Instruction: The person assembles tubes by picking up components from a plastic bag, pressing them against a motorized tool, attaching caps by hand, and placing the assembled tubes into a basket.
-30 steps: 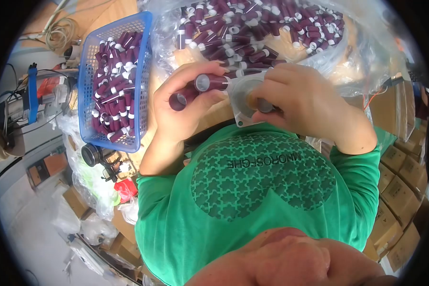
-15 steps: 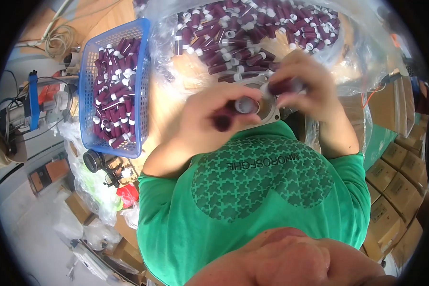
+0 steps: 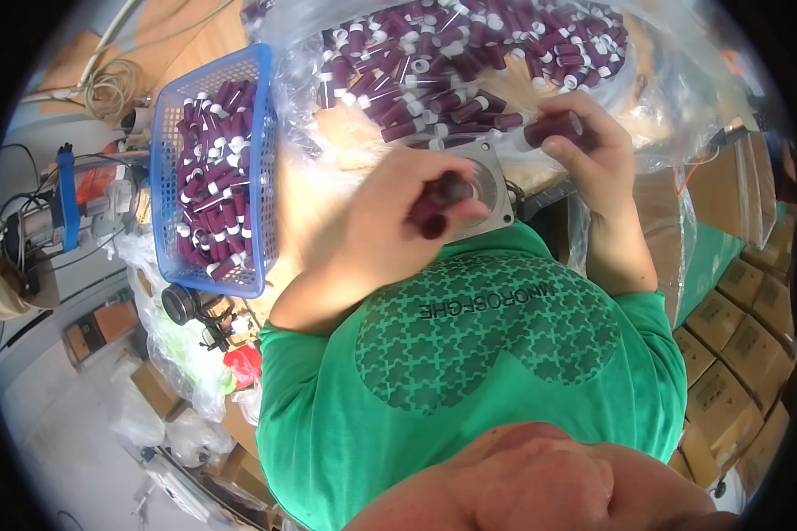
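Note:
My left hand (image 3: 385,208) is closed around dark purple tubes (image 3: 429,223), at least two of them, with open ends showing. It is in front of my chest, over a grey square metal plate with a round centre (image 3: 502,202). My right hand (image 3: 598,150) is to the right of the plate, its thumb and fingers gripping one purple tube (image 3: 553,130). That tube lies roughly sideways, its whitish end pointing left toward the pile. Beyond both hands, a large heap of purple tubes with white caps (image 3: 469,62) lies on clear plastic sheeting (image 3: 673,80).
A blue plastic basket (image 3: 261,177) at the left holds many more capped tubes. Below it sit a black round device (image 3: 179,303) and a red bag (image 3: 242,365). Cardboard boxes (image 3: 726,380) are stacked at the lower right. A coiled cable (image 3: 111,93) lies upper left.
My right hand has moved right and slightly away from my left hand with its tube. My left hand has turned a little, still gripping its tubes.

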Demonstrator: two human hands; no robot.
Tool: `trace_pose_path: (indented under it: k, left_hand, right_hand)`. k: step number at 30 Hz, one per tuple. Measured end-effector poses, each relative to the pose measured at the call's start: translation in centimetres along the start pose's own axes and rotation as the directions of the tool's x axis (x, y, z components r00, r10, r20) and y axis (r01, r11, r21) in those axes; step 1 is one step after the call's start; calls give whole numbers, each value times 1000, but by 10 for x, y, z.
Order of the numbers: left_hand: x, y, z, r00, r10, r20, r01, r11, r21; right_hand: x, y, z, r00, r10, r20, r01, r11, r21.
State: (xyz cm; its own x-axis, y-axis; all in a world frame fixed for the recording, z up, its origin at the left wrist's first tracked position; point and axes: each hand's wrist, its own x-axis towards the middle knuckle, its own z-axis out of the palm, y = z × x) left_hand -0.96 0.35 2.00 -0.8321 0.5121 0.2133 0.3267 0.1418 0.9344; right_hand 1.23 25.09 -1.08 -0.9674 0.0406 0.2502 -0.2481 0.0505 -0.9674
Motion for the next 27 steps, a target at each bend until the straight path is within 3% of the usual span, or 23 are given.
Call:
trace_pose_path:
  k: [1, 2, 3, 5, 6, 7, 8, 9, 10, 11, 12, 13, 14, 16, 18, 21, 23, 24, 25, 26, 27]
  left_hand:
    - [-3, 2, -10, 992, -123, -35, 117, 984, -133]
    - [-5, -3, -25, 966, -3, -260, -18, 997, -79]
    - [-5, -6, -45, 897, 24, -442, -24, 1000, 5]
    - [-10, -7, -93, 718, 105, -688, 162, 936, 312]
    - [-15, -5, -112, 666, 167, -727, 281, 847, 451]
    - [-20, -1, -125, 687, 196, -700, 334, 770, 544]
    - [-24, 3, -129, 747, 182, -639, 315, 749, 582]
    - [-27, 9, -122, 837, 94, -539, 246, 815, 524]
    - [-25, 10, -104, 964, 6, -265, 96, 924, 369]
    - [-23, 12, -87, 993, -93, 71, 86, 992, 89]
    - [-22, 13, -70, 915, -171, 365, 225, 968, -109]
    - [-10, 29, -50, 789, -208, 578, 344, 929, -135]
    - [-10, 19, -38, 722, -91, 686, 360, 896, -260]
    - [-7, 1, -15, 521, 151, 840, 489, 754, -438]
    - [-6, 1, -8, 515, 221, 829, 568, 637, -522]
    - [-3, -1, -11, 496, 235, 836, 548, 662, -512]
    - [-7, 1, -11, 740, 99, 666, 211, 906, -368]
    - [-5, 8, -12, 854, 48, 518, 60, 980, -190]
    - [-3, 11, -12, 937, 43, 346, -55, 998, 25]
    - [-5, 0, -5, 971, 168, 171, -188, 976, 109]
    - [-3, -4, -3, 955, 279, 100, -293, 941, 172]
  right_hand:
    - [1, 1, 1, 1000, -13, -13, 13, 1000, -19]
    - [1, 0, 0, 999, -6, -37, 5, 1000, -12]
    - [-2, -2, -2, 998, 4, -63, -4, 1000, -6]
    - [-3, -4, -7, 999, 11, -51, -8, 999, 46]
    - [-3, -5, -10, 1000, 6, -13, -5, 996, 92]
    - [-3, -6, -10, 1000, 0, 24, -4, 991, 137]
    - [-2, -11, -9, 993, 28, 112, -53, 971, 231]
    - [-2, -19, -4, 981, 1, 196, -44, 976, 214]
    - [-3, -28, 4, 960, -22, 281, -35, 980, 196]
    - [-1, -36, 12, 924, -72, 376, -1, 982, 189]
    - [0, -44, 20, 876, -121, 466, 34, 981, 190]
    - [3, -48, 27, 822, -206, 531, 120, 974, 192]
    - [7, -52, 33, 756, -289, 587, 203, 957, 209]
    - [6, -52, 38, 706, -343, 620, 184, 934, 307]
    - [7, -51, 38, 656, -391, 645, 161, 908, 386]
    - [7, -53, 42, 638, -417, 647, 204, 902, 380]
    - [9, -59, 40, 682, -406, 608, 360, 910, 205]
    - [3, -56, 42, 766, -388, 512, 428, 903, 44]
    - [0, -51, 47, 812, -412, 413, 451, 893, 4]
    - [-3, -47, 56, 849, -431, 306, 464, 885, -38]
    - [-4, -45, 60, 869, -454, 197, 476, 875, -84]
